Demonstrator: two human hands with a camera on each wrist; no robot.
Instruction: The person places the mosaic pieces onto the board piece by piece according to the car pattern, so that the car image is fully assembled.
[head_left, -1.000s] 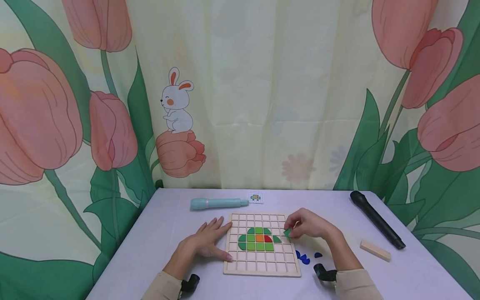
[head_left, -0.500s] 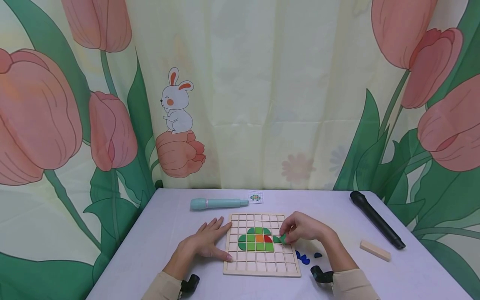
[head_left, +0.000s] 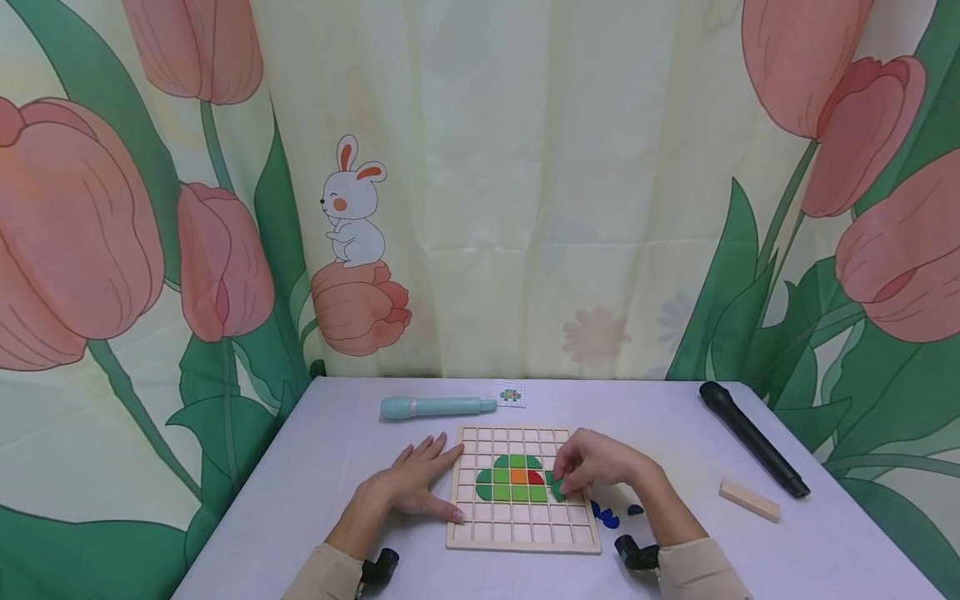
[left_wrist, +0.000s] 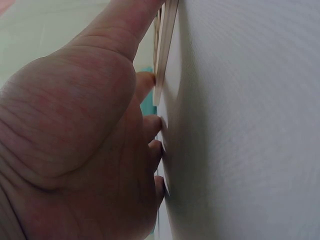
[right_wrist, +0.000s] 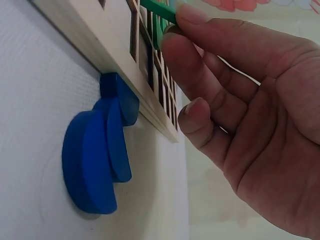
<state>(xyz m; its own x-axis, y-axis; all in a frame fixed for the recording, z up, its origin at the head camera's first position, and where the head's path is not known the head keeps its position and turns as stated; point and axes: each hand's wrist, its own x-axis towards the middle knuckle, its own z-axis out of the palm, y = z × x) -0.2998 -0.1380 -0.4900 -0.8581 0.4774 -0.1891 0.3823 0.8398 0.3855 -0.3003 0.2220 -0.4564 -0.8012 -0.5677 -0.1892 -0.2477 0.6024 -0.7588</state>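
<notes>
A square wooden grid board (head_left: pixel 522 537) lies on the table, with green, orange and red tiles making a rounded shape in its middle cells. My left hand (head_left: pixel 408 483) lies spread at the board's left side, thumb and index finger touching its edge. Over the right part of the board, my right hand (head_left: pixel 603 460) pinches a dark green tile (head_left: pixel 557 489) between thumb and index finger, close to the red tile (head_left: pixel 536 477). The right wrist view shows this green tile (right_wrist: pixel 160 10) edge-on at the fingertips, above the grid.
Several blue rounded pieces (right_wrist: pixel 90 160) lie by the board's right edge. Behind the board are a light-blue marker-like stick (head_left: pixel 438 407) and a small pattern card (head_left: pixel 512 394). A wooden block (head_left: pixel 750 501) and a black microphone-like rod (head_left: pixel 753 439) lie at the right.
My right hand has moved left and slightly toward me, carrying the green tile from the board's right edge in over the cells beside the red tile. The left hand stays put.
</notes>
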